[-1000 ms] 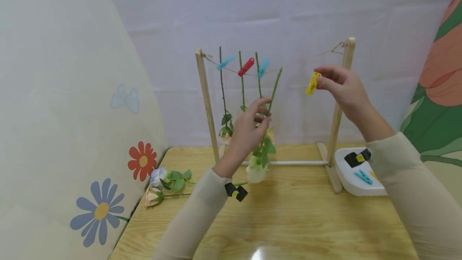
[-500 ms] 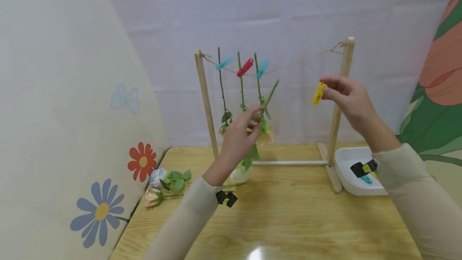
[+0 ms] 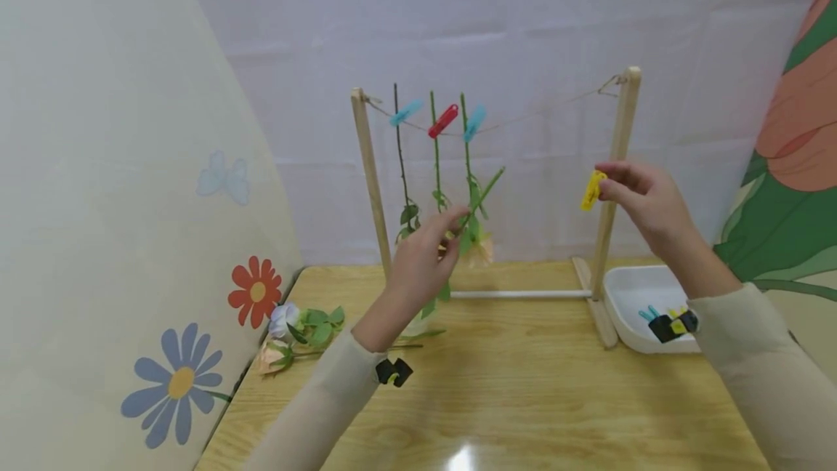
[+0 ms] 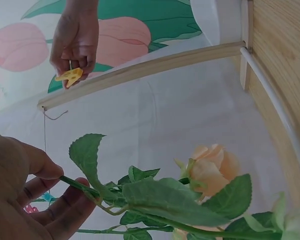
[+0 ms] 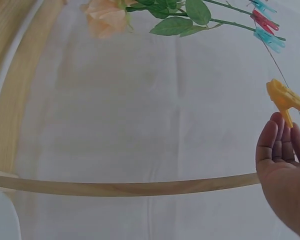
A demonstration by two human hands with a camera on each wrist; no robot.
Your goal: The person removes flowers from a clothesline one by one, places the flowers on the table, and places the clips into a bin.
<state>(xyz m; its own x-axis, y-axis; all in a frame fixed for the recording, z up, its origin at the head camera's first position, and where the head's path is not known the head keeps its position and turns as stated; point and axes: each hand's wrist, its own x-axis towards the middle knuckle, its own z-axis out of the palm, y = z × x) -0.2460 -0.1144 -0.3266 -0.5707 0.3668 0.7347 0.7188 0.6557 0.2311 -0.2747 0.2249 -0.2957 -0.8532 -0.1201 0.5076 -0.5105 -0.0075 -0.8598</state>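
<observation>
– Pale cloth (image 3: 556, 20) hangs behind the wooden rack (image 3: 371, 180); what do we see change?
– Our left hand (image 3: 425, 262) pinches a green stem (image 3: 486, 196), our right hand (image 3: 649, 206) a yellow clip (image 3: 593, 190); both have sunk, leaving stem and clip below the string (image 3: 500, 126)

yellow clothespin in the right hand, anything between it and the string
Nothing visible stands between the yellow clothespin and the bare right-hand stretch of string, up and to its left. The clipped clothespins sit farther left, and the left hand holds a flower stem below the string, off to that side.
</observation>
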